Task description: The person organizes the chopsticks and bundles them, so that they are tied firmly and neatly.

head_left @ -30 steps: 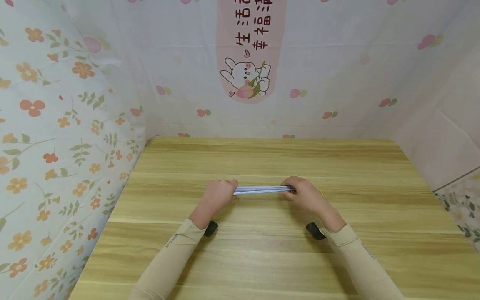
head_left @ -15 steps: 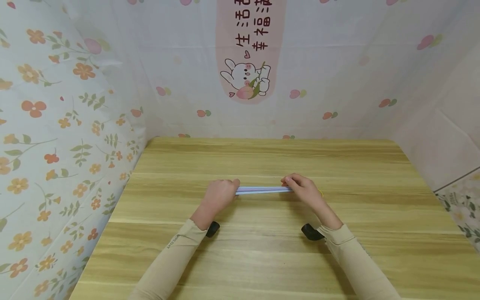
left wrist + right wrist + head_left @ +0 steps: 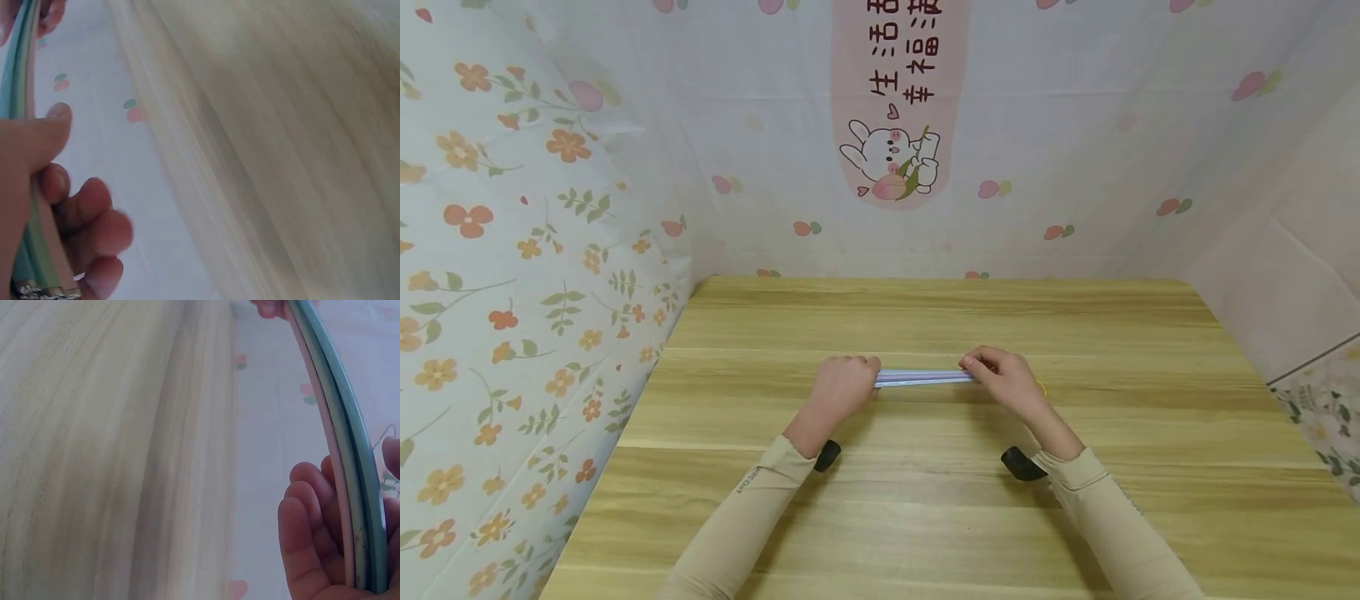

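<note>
The left hand curls its fingers round pastel strips at nine o'clock. The right hand curls its fingers loosely round them at three.

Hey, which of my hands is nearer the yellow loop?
Right. Your right hand is right by the yellow loop, which shows at its outer edge; your left hand is farther off, across the strips.
</note>
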Available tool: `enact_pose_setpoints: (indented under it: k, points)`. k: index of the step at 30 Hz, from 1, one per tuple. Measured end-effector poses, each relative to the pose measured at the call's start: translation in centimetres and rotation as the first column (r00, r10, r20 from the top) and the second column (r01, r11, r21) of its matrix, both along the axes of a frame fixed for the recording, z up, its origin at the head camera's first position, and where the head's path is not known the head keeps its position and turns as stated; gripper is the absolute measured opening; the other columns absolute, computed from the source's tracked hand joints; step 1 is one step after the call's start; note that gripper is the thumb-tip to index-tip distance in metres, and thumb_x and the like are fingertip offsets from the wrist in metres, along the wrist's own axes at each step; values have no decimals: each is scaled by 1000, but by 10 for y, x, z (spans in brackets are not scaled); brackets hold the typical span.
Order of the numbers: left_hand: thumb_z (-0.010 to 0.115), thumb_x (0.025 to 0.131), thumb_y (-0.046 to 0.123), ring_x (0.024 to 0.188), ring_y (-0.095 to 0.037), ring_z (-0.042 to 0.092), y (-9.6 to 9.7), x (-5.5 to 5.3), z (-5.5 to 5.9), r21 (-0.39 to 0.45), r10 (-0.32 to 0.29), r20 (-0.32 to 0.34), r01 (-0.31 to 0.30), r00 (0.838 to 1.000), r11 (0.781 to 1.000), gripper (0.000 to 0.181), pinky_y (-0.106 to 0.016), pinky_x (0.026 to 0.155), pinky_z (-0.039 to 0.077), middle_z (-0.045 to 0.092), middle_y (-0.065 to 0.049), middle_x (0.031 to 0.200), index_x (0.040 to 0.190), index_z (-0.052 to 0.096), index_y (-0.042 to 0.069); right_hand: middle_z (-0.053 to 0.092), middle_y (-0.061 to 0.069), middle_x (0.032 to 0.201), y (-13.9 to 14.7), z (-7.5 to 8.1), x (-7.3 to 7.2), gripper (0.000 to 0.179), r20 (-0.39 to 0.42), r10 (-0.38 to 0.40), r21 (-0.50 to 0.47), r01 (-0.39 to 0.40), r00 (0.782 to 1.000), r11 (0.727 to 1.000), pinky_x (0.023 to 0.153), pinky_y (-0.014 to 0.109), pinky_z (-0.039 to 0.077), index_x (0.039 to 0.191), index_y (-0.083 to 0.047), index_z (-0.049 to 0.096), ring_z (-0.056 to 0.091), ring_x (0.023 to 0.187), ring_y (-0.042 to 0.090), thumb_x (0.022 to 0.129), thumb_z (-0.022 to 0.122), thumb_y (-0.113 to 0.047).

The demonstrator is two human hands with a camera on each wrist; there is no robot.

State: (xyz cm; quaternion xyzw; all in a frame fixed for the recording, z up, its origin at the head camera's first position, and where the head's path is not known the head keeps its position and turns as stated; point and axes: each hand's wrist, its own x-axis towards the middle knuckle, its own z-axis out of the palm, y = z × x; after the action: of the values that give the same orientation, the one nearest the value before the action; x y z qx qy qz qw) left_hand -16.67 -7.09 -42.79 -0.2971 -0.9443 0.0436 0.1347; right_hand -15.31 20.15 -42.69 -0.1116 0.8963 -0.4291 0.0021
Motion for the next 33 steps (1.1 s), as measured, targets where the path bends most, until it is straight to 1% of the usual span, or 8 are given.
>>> enact_pose_setpoints:
  k: [3, 5, 9, 13, 19, 25, 30, 33]
  points:
    - [81, 76, 31, 59, -11, 61, -3, -1, 0, 19, -21, -22, 21, 1000, 1000, 29, -24, 49, 49, 64, 1, 72, 80, 60, 11, 64, 4, 85, -1, 3, 1, 28, -11, 18, -6, -18, 1000, 1000, 64, 26, 43, 100, -12, 69, 50, 71, 16, 98, 53, -35]
    - [81, 76, 29, 60, -12, 61, -4, -2, 1, 31, -35, -33, 36, 999, 999, 29, -24, 50, 49, 64, 0, 72, 81, 60, 10, 63, 4, 85, -1, 5, 2, 28, -15, 26, -4, -26, 1000, 1000, 63, 26, 43, 100, -12, 69, 50, 71, 16, 97, 54, -35]
    - [80, 76, 30, 52, -6, 54, -4, -2, 1, 18, -66, -52, 67, 996, 998, 30, -21, 46, 45, 64, 1, 67, 81, 58, 10, 65, 4, 86, 0, 6, 3, 27, -47, 23, -14, -23, 999, 1000, 64, 26, 44, 100, -10, 70, 51, 71, 14, 98, 54, -32]
    - [81, 75, 32, 48, -4, 49, -5, -1, 1, 22, -83, -68, 84, 994, 996, 33, -20, 43, 42, 64, 2, 66, 82, 58, 10, 67, 4, 87, -1, 5, 2, 24, -116, 23, -28, -27, 993, 999, 64, 25, 44, 98, -8, 70, 51, 69, 11, 97, 55, -26]
    - [81, 75, 30, 46, -4, 46, -6, -1, 3, 38, -77, -98, 81, 992, 996, 29, -21, 42, 41, 62, 2, 61, 76, 59, 11, 68, 5, 86, -4, 2, 2, 14, -239, 20, -6, -22, 971, 1000, 61, 22, 45, 92, -8, 71, 51, 65, 6, 95, 59, -14]
    - [79, 77, 32, 45, -3, 32, -6, -1, 6, 17, -69, -76, 70, 995, 997, 29, -18, 40, 35, 53, 4, 55, 74, 59, 12, 68, 4, 85, -5, 2, 2, 13, -302, 23, 19, -18, 953, 1000, 60, 22, 45, 90, -9, 72, 50, 64, 6, 94, 59, -12]
    - [77, 77, 34, 45, -5, 30, -6, -2, 9, 22, -28, -47, 29, 999, 999, 29, -20, 39, 32, 47, 5, 53, 75, 58, 12, 68, 3, 84, -6, 3, 3, 11, -314, 49, 35, -40, 948, 999, 61, 22, 46, 91, -9, 72, 51, 65, 5, 93, 61, -12]
    - [76, 78, 32, 45, -6, 29, -5, -2, 11, 42, -9, -26, 10, 1000, 999, 27, -20, 39, 29, 42, 5, 53, 74, 57, 12, 68, 6, 81, -5, 3, 3, 12, -277, 65, 36, -57, 959, 998, 61, 23, 45, 92, -11, 72, 50, 64, 5, 94, 61, -15]
